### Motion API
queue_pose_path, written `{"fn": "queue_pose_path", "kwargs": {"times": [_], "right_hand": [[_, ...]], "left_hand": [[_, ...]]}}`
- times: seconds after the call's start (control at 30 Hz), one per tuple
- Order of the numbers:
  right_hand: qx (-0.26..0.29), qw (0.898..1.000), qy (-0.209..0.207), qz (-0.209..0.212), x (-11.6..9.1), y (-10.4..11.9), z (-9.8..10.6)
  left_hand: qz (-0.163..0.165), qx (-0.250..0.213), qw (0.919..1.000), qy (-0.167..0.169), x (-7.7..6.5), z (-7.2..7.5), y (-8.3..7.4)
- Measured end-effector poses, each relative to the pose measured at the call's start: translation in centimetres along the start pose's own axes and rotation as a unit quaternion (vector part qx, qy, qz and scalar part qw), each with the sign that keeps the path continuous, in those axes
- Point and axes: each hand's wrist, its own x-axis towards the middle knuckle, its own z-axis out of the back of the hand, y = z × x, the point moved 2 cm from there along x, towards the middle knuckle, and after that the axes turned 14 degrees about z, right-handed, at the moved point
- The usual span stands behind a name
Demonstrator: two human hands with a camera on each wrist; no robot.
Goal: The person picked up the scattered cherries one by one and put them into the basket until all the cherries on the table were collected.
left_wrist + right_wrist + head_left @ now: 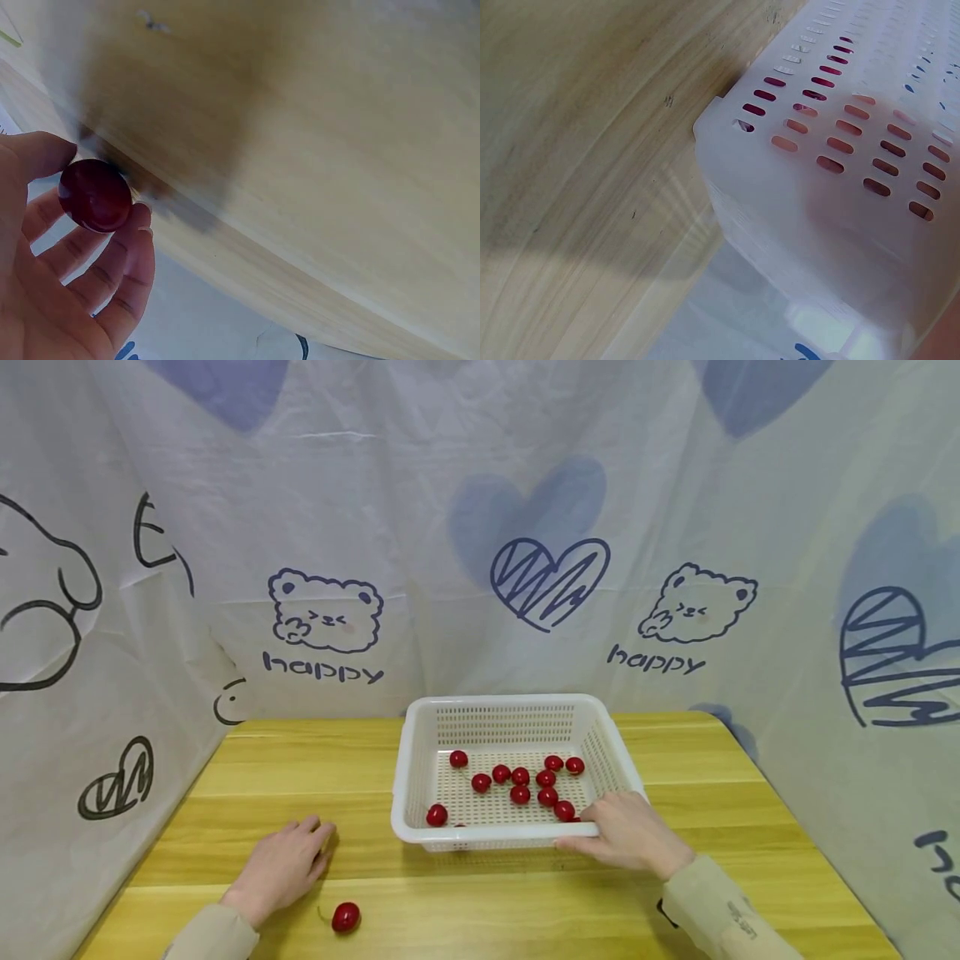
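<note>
My left hand (pixel 283 868) is low over the left part of the table, back of the hand upward. In the left wrist view it holds a dark red cherry (pixel 95 196) between thumb and fingertips; the hand hides this cherry from the head view. Another cherry (pixel 347 917) with a stem lies on the wood beside that wrist. At the centre stands a white slotted plastic basket (pixel 491 837) with several red cherries (pixel 520 795) inside. My right hand (pixel 626 831) grips its rim at the near right corner. Skin shows through the slots in the basket wall (pixel 810 214).
The wooden table (pixel 720 852) reaches back to a pale curtain (pixel 435 635) printed with hearts and bears. More curtain hangs along the left and right sides. The basket's far rim is close to the back curtain.
</note>
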Motion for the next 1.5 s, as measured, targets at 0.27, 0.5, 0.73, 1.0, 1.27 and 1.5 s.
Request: {"fn": "queue_pose_path", "kwargs": {"times": [0.27, 0.5, 0.73, 1.0, 1.27, 1.5], "right_hand": [[0.000, 1.000, 0.002, 0.001, 0.0, 0.0, 0.0], [0.003, 1.000, 0.003, 0.002, 0.0, 0.0, 0.0], [0.007, 1.000, 0.002, 0.005, 0.0, 0.0, 0.0], [0.003, 1.000, 0.000, 0.001, -0.1, 0.0, -0.1], [0.002, 1.000, -0.002, 0.003, -0.1, 0.0, 0.0], [0.002, 1.000, -0.004, 0.004, -0.1, 0.0, 0.0]], "left_hand": [[0.002, -0.023, 0.9997, 0.002, 0.0, 0.2, 0.0], [0.009, -0.052, 0.9985, 0.011, 0.3, 0.3, 0.1], [0.019, -0.072, 0.9969, 0.026, 0.5, 0.7, 0.0], [0.026, -0.109, 0.9933, 0.027, 1.0, 2.1, -0.3], [0.025, -0.125, 0.9915, 0.025, 2.0, 3.7, -0.7], [0.020, -0.127, 0.9917, 0.003, 2.9, 5.1, -1.1]]}}
